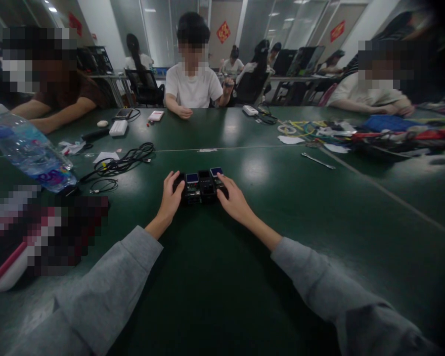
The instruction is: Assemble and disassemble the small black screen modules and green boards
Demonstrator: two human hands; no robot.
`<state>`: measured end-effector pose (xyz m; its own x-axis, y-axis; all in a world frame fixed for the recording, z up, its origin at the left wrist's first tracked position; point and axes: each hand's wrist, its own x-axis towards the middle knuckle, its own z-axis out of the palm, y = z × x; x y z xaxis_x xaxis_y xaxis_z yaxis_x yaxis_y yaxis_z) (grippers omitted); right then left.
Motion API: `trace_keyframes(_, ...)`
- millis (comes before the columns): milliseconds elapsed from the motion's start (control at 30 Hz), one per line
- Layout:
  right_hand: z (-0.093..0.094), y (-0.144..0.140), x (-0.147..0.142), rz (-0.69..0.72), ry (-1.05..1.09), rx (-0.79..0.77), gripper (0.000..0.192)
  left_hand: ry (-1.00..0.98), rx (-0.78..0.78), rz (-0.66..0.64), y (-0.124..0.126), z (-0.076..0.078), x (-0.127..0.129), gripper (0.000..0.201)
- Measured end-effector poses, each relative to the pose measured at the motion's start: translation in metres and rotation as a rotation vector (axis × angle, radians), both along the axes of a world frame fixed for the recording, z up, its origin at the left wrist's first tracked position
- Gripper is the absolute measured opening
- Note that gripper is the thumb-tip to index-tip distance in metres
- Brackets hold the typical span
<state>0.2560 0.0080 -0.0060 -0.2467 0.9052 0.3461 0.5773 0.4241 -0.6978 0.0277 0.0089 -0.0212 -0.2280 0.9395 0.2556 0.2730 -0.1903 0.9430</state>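
Dark green and faintly glossy, the broad table (215, 277) fills the lower view, read here as a clock face centred on the work, twelve at the far side. At twelve, a co-worker in a white T-shirt (193, 86) sits across it. Towards two o'clock lies a multicoloured tangle of wires (359, 134); between nine and ten is a clear plastic bottle with a blue-and-purple label (33, 148). A loose coil of thin black cable (131, 160) rests at ten.

At the centre, flat on the table, is the side-by-side row of black rectangular cases and exposed circuit boards (207, 190). The bare right hand (235, 198) touches its three o'clock end, its grip moderately wide, fingers parted from the thumb. The bare left hand (169, 195) curves at the nine o'clock end, its grip narrower, around a black case; how firmly either presses, I cannot tell.

Between two and three lies a slim silver metal wrench (318, 160). Smallest are two dark-blue square screens with pale edges (192, 178), on the boards.
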Motion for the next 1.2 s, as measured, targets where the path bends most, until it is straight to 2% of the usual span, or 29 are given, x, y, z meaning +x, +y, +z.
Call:
trace_keyframes(100,0.0,0.0,0.003,0.019,0.046,-0.019,0.053,0.014,-0.008,-0.027,-0.005,0.001,0.002,0.04)
trace_keyframes(333,-0.002,0.001,0.006,0.048,0.105,-0.013,0.048,0.178,0.091,-0.09,-0.01,0.005,0.003,0.051)
trace_keyframes(533,-0.006,0.008,0.009,0.062,0.218,0.02,0.043,0.172,0.12,-0.094,-0.011,0.01,0.001,0.041)
trace_keyframes(800,-0.007,0.012,0.012,0.021,0.272,0.023,0.035,0.13,0.109,-0.127,-0.007,0.005,-0.004,0.033)
trace_keyframes(1067,-0.007,0.012,0.013,0.028,0.215,-0.008,0.033,0.166,0.133,-0.029,-0.01,0.004,-0.003,0.028)
trace_keyframes(1200,-0.008,0.011,0.012,0.042,0.2,-0.003,0.033,0.161,0.139,-0.029,-0.012,0.006,-0.003,0.027)
